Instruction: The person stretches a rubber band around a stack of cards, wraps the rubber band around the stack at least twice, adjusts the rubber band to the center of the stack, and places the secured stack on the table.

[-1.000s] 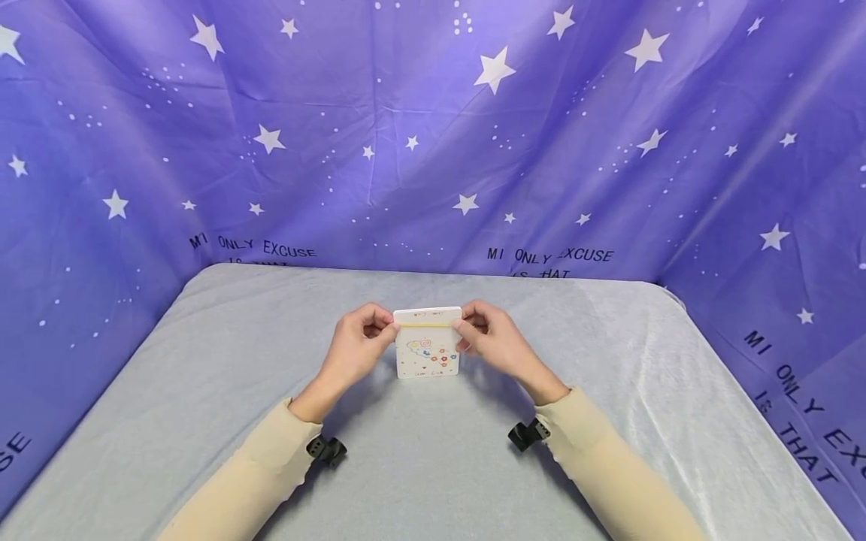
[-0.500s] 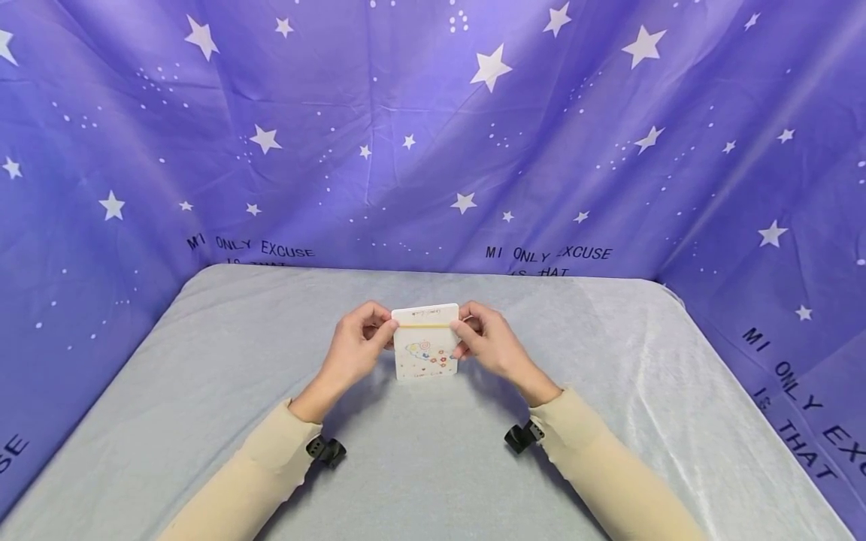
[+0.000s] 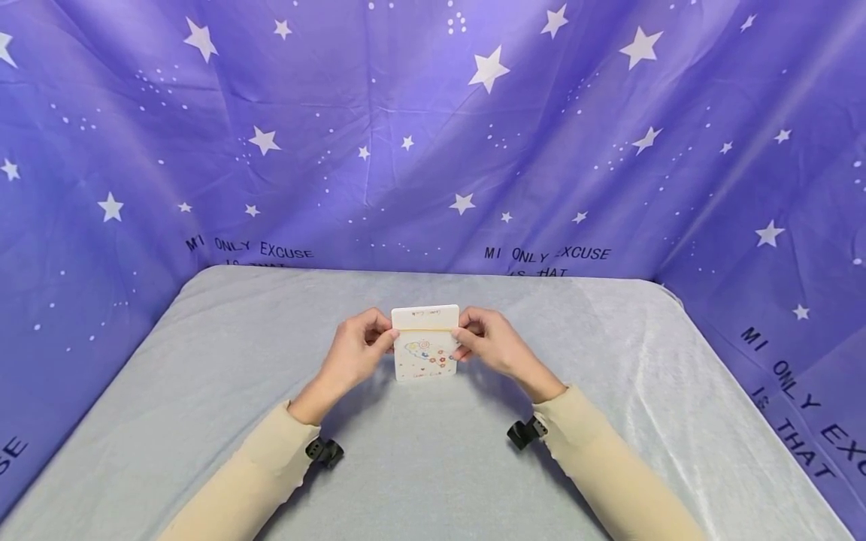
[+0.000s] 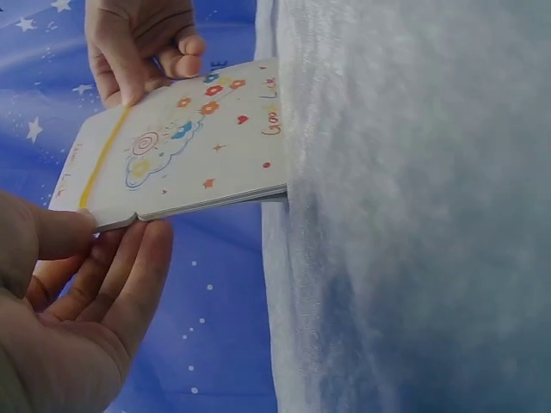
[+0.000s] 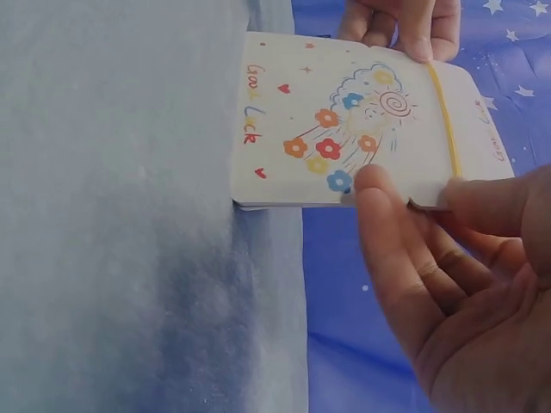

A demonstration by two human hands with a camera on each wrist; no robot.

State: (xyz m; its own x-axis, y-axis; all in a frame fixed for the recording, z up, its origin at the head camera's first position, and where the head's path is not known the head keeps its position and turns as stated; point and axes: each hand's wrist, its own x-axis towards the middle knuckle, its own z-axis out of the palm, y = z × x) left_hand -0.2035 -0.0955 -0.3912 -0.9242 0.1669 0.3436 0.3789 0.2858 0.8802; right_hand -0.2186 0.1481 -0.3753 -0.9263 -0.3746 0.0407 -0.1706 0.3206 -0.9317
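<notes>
A small white notebook with rounded corners stands on its short edge on the cloth, its doodled cover facing me. The cover shows flowers, a cloud and "Good Luck" lettering. A thin yellow band crosses it near the top. My left hand pinches the left edge, thumb at the band's end and fingers behind. On the opposite edge, my right hand pinches in the same way, its thumb at the band's other end. The notebook's back is hidden.
A light grey-blue cloth covers the table. Purple curtains with white stars hang behind and along both sides. Black wrist cameras sit at both beige sleeves.
The notebook has tilted so that more of its upper cover shows. Both thumbs and the yellow band sit slightly lower from its top edge than before.
</notes>
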